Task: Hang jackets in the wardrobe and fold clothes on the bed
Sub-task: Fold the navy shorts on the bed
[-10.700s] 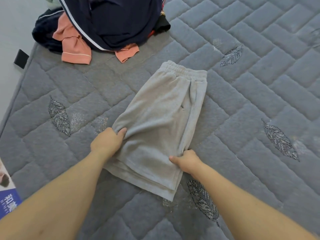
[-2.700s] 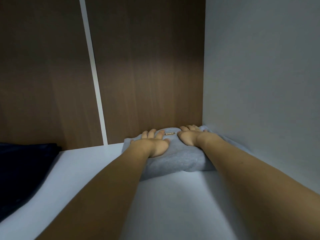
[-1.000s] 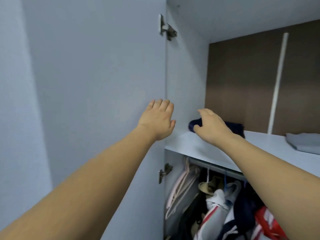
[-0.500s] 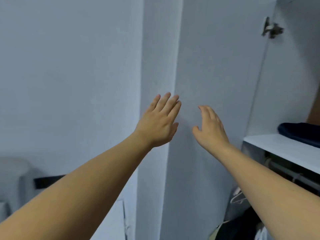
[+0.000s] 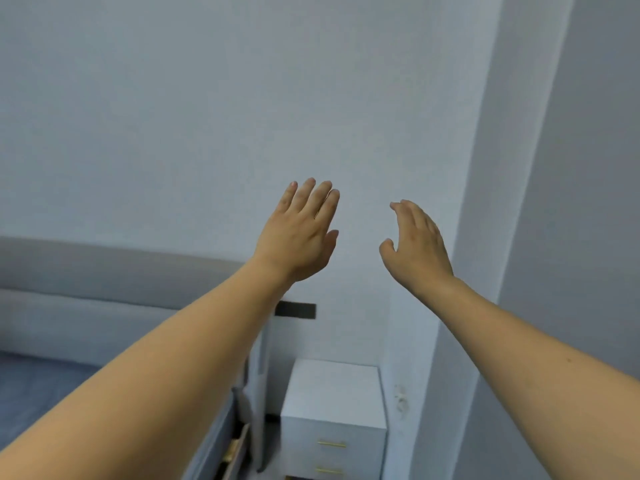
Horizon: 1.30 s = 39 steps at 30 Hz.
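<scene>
Pale blue-grey wall (image 5: 173, 116) fills most of what I see, and both of my hands are raised in front of it, holding nothing. My left hand (image 5: 299, 237) is up with its back toward me, the four fingers (image 5: 311, 199) straight and pressed side by side, the thumb tucked along the inner edge; it is relaxed and flat, touching no surface that I can make out. My right hand (image 5: 417, 249) sits beside it, a gap of bare wall between the two, turned more edge-on, the fingers gently bent forward and the thumb held apart below them; it too grasps nothing. Both forearms run bare from the lower corners up to the wrists.

Moving outward, I see a white panel (image 5: 568, 237) standing along the right side behind my right arm, its edge running down toward the floor; whether it belongs to the wardrobe I cannot tell. Below my hands a small white bedside cabinet (image 5: 332, 407) stands against the wall, with two thin gold drawer handles (image 5: 331, 444) on its front. A dark rectangular plate (image 5: 298, 310) is fixed on the wall just above it, partly behind my left forearm. To the left lies the bed (image 5: 31, 389) with its grey padded headboard (image 5: 104, 289) against the wall; only a strip of blue-grey quilt shows, and no clothes or jackets are visible from here
</scene>
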Each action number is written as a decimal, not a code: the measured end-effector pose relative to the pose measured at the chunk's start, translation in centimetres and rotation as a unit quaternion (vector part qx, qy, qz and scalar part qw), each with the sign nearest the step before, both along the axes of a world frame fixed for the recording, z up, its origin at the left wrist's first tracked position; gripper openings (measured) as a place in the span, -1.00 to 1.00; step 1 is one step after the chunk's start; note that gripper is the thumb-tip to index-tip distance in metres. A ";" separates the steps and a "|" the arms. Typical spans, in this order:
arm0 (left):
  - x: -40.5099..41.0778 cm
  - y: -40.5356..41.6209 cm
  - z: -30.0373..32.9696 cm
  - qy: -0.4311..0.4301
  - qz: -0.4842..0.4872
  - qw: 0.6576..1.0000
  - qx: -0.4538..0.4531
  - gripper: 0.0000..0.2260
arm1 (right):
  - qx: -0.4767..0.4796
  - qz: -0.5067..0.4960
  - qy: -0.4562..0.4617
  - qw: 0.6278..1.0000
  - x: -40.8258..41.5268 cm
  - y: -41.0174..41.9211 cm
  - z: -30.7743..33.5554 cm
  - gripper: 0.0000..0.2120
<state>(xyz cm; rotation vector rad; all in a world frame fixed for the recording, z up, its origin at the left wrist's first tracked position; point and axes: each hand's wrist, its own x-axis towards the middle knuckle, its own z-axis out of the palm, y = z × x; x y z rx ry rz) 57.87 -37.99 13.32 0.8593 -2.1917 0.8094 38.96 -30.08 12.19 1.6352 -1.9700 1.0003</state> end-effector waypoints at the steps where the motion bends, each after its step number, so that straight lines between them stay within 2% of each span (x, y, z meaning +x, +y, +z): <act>1: 3.2 0.6 -0.3 0.000 0.015 1.000 0.004 -0.45 | 0.003 0.018 -0.007 1.000 2.9 0.0 -0.3 -0.42; 10: 33.5 7.6 -3.5 0.016 0.187 0.980 0.062 -0.45 | 0.053 0.231 -0.016 0.971 31.7 1.4 -3.6 -0.43; 18: 57.0 14.7 -6.3 0.075 0.363 0.925 0.082 -0.43 | 0.073 0.414 0.006 0.907 55.5 1.9 -5.4 -0.45; 23: 69.4 18.8 -8.7 0.102 0.486 0.862 0.106 -0.43 | 0.090 0.517 0.015 0.851 69.3 1.5 -7.6 -0.45; 29: 81.8 24.7 -12.7 0.087 0.599 0.785 0.130 -0.41 | 0.127 0.623 0.007 0.772 85.2 1.9 -11.9 -0.47; 34: 91.5 33.5 -18.8 0.113 0.678 0.703 0.183 -0.42 | 0.193 0.711 0.038 0.675 98.7 7.5 -18.5 -0.47; 36: 94.1 36.4 -20.7 0.120 0.693 0.686 0.188 -0.43 | 0.218 0.725 0.048 0.652 101.6 9.5 -20.4 -0.46; 39: 100.8 41.7 -24.0 0.168 0.727 0.635 0.202 -0.45 | 0.247 0.747 0.052 0.615 109.1 13.6 -23.9 -0.46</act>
